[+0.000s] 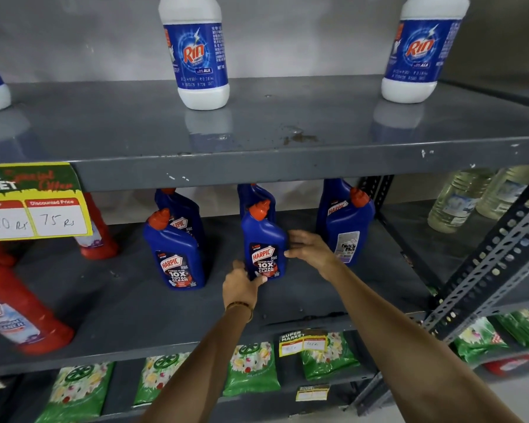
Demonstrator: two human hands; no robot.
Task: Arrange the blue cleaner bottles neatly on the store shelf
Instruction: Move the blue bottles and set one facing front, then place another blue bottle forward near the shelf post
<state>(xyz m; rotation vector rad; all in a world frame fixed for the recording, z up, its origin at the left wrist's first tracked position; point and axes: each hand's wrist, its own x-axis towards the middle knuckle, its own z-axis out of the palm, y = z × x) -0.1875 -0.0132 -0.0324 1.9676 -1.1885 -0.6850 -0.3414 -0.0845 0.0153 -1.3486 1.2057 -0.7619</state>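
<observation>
Several blue cleaner bottles with orange caps stand on the grey middle shelf (135,312). The centre front bottle (264,242) stands upright, label facing me. My left hand (242,285) touches its lower left corner with thumb and fingers. My right hand (310,250) rests flat against its right side, fingers spread. Another blue bottle (257,193) stands right behind it. A front left bottle (174,254) has a second bottle (180,209) behind it. At the right, a blue bottle (347,227) shows its back label.
Red bottles (22,312) stand at the shelf's left, under a yellow price tag (34,206). White bottles with blue labels (200,53) stand on the upper shelf. Green packets (251,367) fill the lower shelf. A perforated metal upright (489,270) and clear bottles (452,203) are on the right.
</observation>
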